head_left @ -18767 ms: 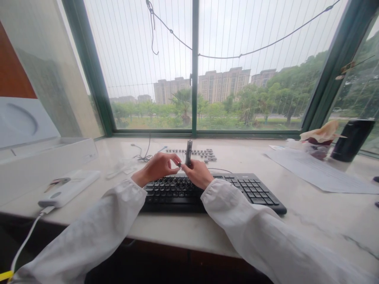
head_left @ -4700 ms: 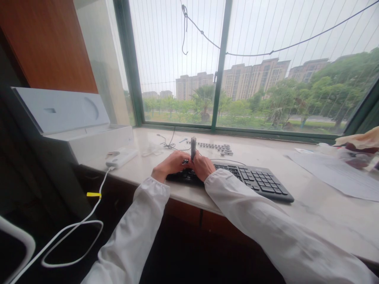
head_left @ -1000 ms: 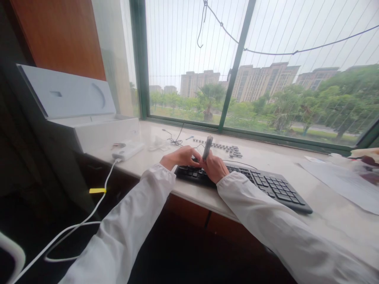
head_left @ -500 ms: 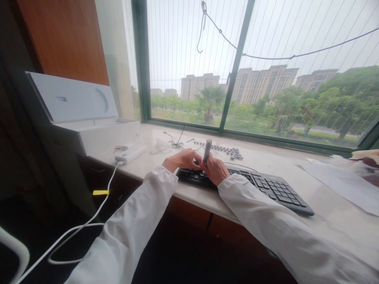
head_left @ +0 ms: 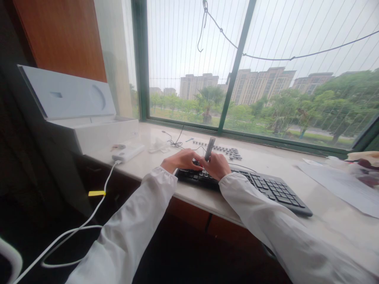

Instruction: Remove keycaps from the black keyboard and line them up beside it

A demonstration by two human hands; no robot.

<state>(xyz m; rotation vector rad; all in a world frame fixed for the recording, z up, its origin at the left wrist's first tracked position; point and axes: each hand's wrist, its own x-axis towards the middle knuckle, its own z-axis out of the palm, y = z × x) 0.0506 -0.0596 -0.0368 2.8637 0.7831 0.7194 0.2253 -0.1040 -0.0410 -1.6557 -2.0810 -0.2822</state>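
A black keyboard lies along the front of the white sill. Over its left part, my right hand is closed round a tool with a thick grey handle. The handle points up and leans right; the working end is hidden by my fingers. My left hand bends over the same keys, its thumb and fingers closed together beside the right fingertips. Whatever they pinch, if anything, is hidden. Behind the hands, loose keycaps lie in rows on the sill.
At the left stand an open white box and a white power strip with its cable hanging down. A thin black cable lies coiled near the window. Papers and plastic bags lie at the right.
The grey handle has tipped further to the right, and my right hand has turned slightly with it. My left hand stays at nearly the same place on the keyboard.
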